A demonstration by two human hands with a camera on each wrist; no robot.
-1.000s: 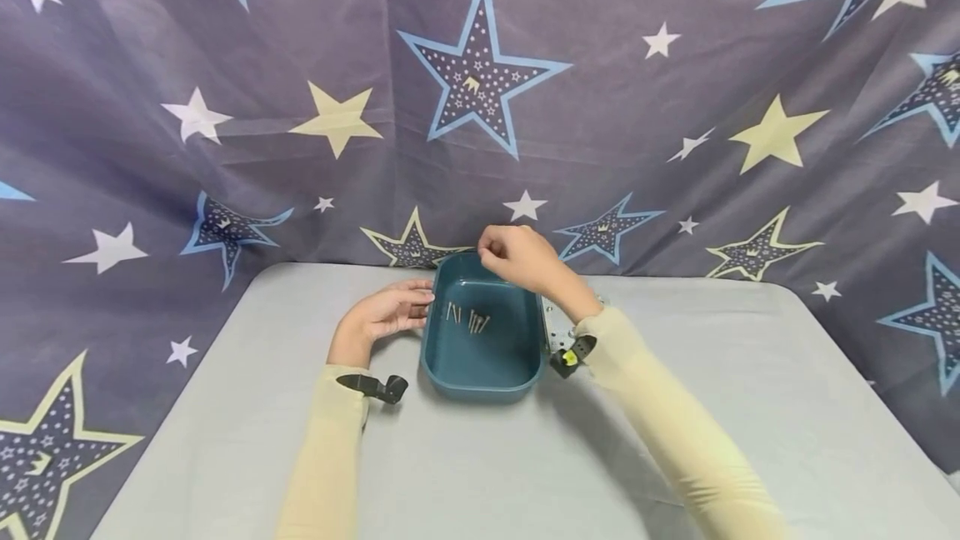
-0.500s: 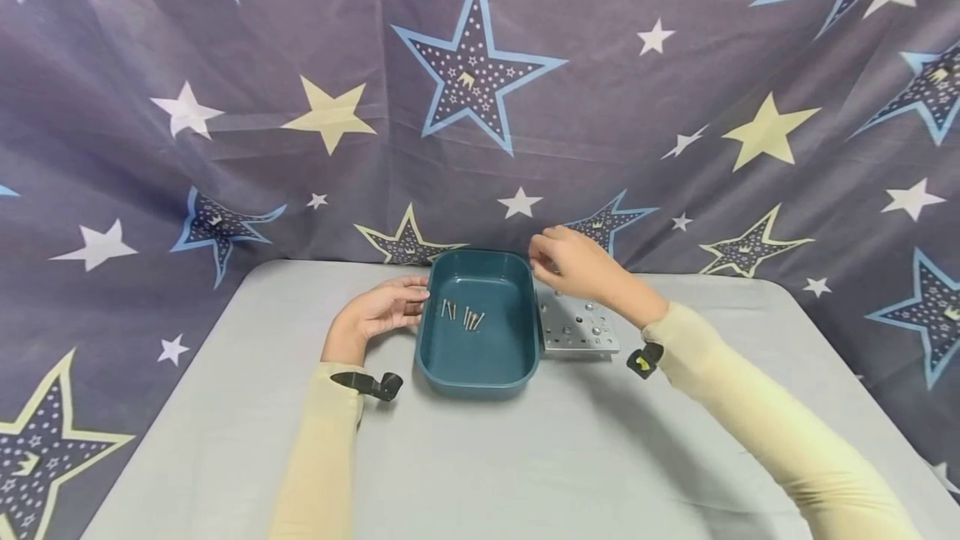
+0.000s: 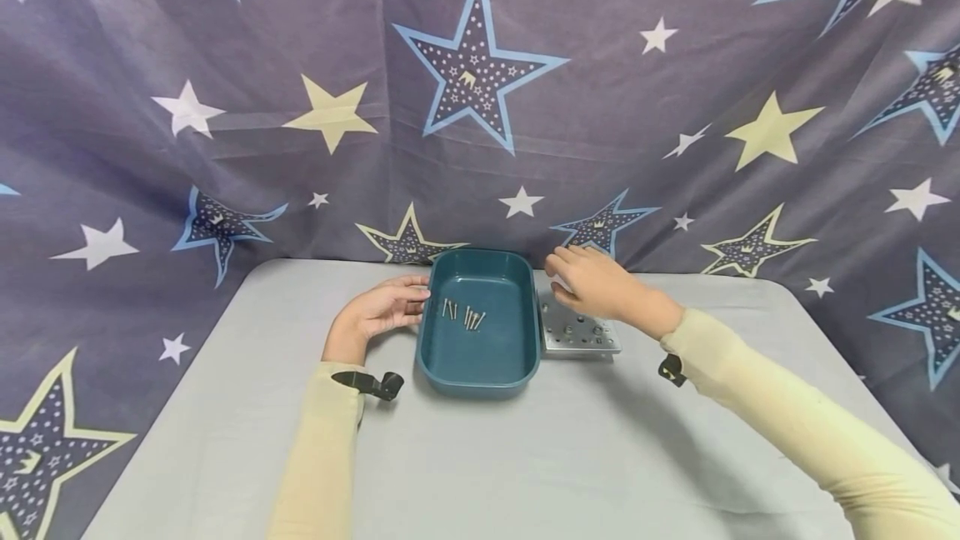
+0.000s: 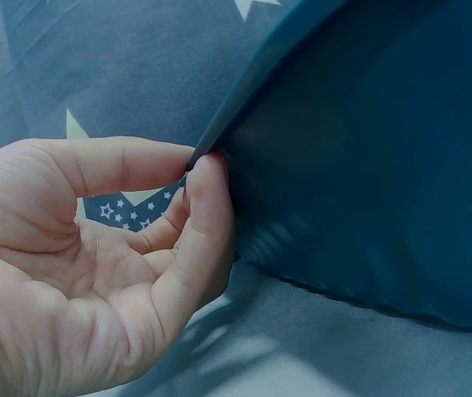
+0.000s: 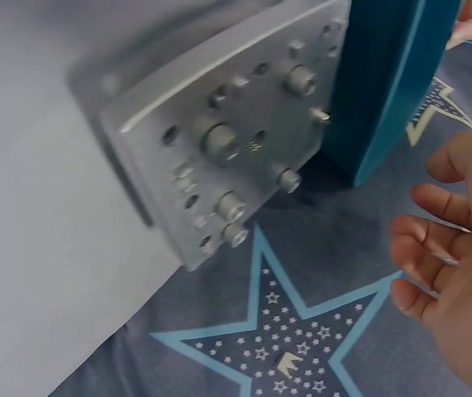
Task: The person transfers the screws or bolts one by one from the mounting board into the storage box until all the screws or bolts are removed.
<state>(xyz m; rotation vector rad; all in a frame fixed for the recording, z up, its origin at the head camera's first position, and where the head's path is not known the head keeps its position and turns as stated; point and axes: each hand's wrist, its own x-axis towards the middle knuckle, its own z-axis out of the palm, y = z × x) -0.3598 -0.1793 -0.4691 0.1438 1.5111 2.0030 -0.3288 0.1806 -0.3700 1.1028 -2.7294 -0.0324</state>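
My left hand pinches the left rim of a teal tray; in the left wrist view the thumb and a fingertip meet at the thin edge of the tray. Several thin screws lie loose on the tray's floor, in two small groups. Over the back of a silver metal plate hovers my right hand, fingers loosely bent with nothing seen between them. Holes and several bolts dot the plate in the right wrist view, where my right hand is apart from it.
The metal plate stands close against the tray's right side. Both rest near the back edge of a table with a pale grey cover. Right behind hangs a dark star-patterned cloth.
My right hand has moved from over the tray's back rim rightward to above the metal plate, and its fingers have loosened. The left hand keeps its place at the rim.
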